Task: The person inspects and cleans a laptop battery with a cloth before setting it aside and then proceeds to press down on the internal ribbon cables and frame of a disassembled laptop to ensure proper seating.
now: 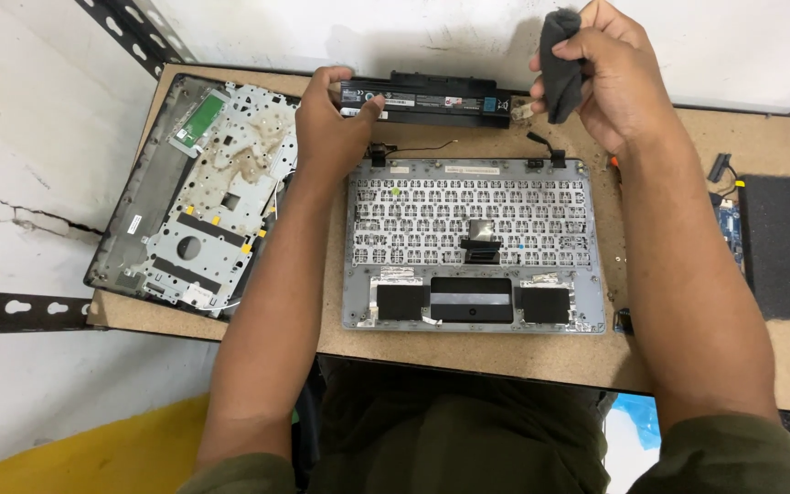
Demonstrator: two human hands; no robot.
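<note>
**Battery held, cloth raised**

Here the left hand (326, 128) has its fingers clamped on the long black battery (427, 99), just behind the upturned keyboard panel (474, 245) on the tabletop (688, 348). Right hand (610, 78) fingers grip a dark cloth (561, 64) above the battery's right end.

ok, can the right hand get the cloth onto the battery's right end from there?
Probably yes: the right hand holds the dark cloth right beside the black battery, nothing between; the left hand grips only the far end.

A battery (424, 99) lies behind the keyboard panel (474, 243), with a laptop shell (196, 197) to its left.
</note>
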